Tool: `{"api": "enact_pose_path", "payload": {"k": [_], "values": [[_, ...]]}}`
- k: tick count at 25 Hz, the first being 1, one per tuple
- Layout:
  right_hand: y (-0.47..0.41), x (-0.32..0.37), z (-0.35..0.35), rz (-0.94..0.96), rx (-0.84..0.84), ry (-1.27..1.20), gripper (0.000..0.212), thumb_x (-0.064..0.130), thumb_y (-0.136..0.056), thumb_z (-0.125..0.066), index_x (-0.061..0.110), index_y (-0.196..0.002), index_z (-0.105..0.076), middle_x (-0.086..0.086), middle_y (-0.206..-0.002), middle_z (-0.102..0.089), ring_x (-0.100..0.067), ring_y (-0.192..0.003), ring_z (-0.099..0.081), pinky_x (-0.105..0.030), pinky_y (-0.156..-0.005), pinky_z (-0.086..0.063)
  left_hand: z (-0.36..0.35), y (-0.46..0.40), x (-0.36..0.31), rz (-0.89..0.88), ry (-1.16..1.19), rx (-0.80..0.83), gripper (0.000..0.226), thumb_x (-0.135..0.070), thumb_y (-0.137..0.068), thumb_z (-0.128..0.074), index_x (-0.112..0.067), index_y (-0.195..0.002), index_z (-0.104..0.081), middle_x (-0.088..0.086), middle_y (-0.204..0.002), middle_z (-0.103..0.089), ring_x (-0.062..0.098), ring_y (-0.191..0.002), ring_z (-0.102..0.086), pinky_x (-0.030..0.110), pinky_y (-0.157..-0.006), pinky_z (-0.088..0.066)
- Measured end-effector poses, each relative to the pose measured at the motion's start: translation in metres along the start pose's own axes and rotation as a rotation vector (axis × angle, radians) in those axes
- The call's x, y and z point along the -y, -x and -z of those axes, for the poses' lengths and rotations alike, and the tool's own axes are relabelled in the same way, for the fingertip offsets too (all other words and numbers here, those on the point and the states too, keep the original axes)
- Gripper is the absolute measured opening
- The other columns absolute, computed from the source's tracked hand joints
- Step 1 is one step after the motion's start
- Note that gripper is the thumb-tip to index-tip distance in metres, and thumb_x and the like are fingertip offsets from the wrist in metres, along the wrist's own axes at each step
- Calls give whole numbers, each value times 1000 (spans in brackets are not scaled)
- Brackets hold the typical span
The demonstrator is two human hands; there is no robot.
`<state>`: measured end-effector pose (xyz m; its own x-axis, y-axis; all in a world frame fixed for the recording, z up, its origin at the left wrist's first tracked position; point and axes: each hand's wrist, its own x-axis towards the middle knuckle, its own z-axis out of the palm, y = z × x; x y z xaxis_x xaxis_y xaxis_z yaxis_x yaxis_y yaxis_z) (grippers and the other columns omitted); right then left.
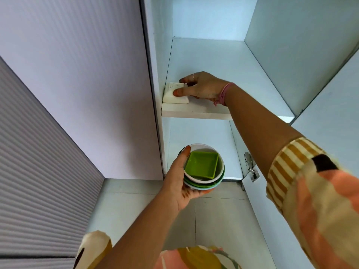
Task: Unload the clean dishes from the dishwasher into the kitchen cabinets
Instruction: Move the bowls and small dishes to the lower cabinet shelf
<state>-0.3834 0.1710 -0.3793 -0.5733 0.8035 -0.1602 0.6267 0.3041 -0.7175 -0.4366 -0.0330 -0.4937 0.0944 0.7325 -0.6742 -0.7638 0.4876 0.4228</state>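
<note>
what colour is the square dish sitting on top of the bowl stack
Bright green square dish, clearest in the head view.

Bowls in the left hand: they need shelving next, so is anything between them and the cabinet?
Nothing visible blocks them. The bowls in the left hand face the open lower compartment. Above, the right hand holds a white dish on the shelf.

Glossy plastic bowls (204, 178), a smooth matt white shelf (196, 113), a shiny metal hinge (251, 168).
</note>
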Motion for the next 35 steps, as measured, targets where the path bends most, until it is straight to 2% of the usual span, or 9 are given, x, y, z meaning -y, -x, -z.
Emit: {"api": "enact_pose_path", "payload": {"k": [2, 5, 9, 13, 19, 22, 25, 28, 35], "values": [[11, -4, 1, -15, -74, 19, 72, 53, -76, -71, 26, -138, -45, 3, -119, -53, -10, -97, -59, -19, -81, -48, 3, -2, 1, -23, -12, -17, 51, -47, -78, -72, -15, -115, -60, 24, -115, -64, 44, -102, -63, 62, -86, -50], [64, -14, -8, 234, -231, 116, 38, 43, -77, -75, 23, -108, -66, 2, -105, -57, -4, -87, -56, -13, -77, -44, 7, -4, -4, -67, -31, -41, 52, -50, -77, -71, -18, -117, -59, 22, -116, -63, 43, -102, -64, 62, -83, -51], [139, -31, -44, 237, 355, 479, 35, 51, -76, -70, 31, -105, -70, 9, -104, -63, -7, -97, -49, -23, -86, -41, 9, 0, -9, -67, -61, -2, 55, -56, -80, -65, -17, -120, -60, 20, -115, -66, 39, -101, -65, 57, -82, -54], [145, -42, -54, 226, 408, 741, 36, 53, -73, -71, 33, -103, -70, 16, -106, -60, -7, -99, -41, -29, -88, -36, 9, -2, -4, -49, -44, -6, 65, -58, -73, -70, -20, -124, -58, 21, -120, -63, 42, -104, -63, 58, -78, -54], [145, -33, -3, 205, 391, 47, 13, 13, -90, -61, 13, -103, -64, 6, -84, -68, 0, -71, -58, -15, -69, -48, 2, 7, -1, -122, -23, -88, 60, -56, -74, -70, -23, -122, -56, 19, -118, -62, 40, -102, -63, 54, -69, -56], [125, -21, 17, 104, 32, -689, 13, 5, -94, -46, 9, -102, -56, 6, -62, -63, -9, -57, -57, -17, -57, -52, 0, 12, -1, -143, -25, -117, 54, -51, -76, -71, -24, -121, -54, 18, -120, -58, 39, -104, -60, 56, -67, -57], [69, -13, 39, -19, -184, -1133, 16, 13, -99, -43, 17, -112, -52, -2, -75, -57, -9, -52, -41, -16, -46, -43, -2, 14, 0, -131, -28, -103, 51, -50, -76, -71, -25, -117, -55, 17, -119, -58, 39, -103, -60, 59, -71, -56], [10, -6, 48, -230, -213, -1243, 16, 18, -102, -39, 15, -107, -54, -6, -86, -57, -7, -55, -40, -15, -37, -38, -1, 11, 2, -109, -3, -76, 50, -48, -75, -73, -25, -116, -56, 18, -119, -58, 41, -103, -60, 63, -73, -54], [-62, 4, 35, -374, -158, -935, 13, 21, -91, -63, 11, -89, -55, -4, -87, -61, -8, -67, -52, -12, -45, -38, 9, 2, 7, -83, -82, -56, 51, -49, -76, -72, -31, -120, -54, 17, -120, -56, 40, -106, -58, 64, -78, -52]]}}
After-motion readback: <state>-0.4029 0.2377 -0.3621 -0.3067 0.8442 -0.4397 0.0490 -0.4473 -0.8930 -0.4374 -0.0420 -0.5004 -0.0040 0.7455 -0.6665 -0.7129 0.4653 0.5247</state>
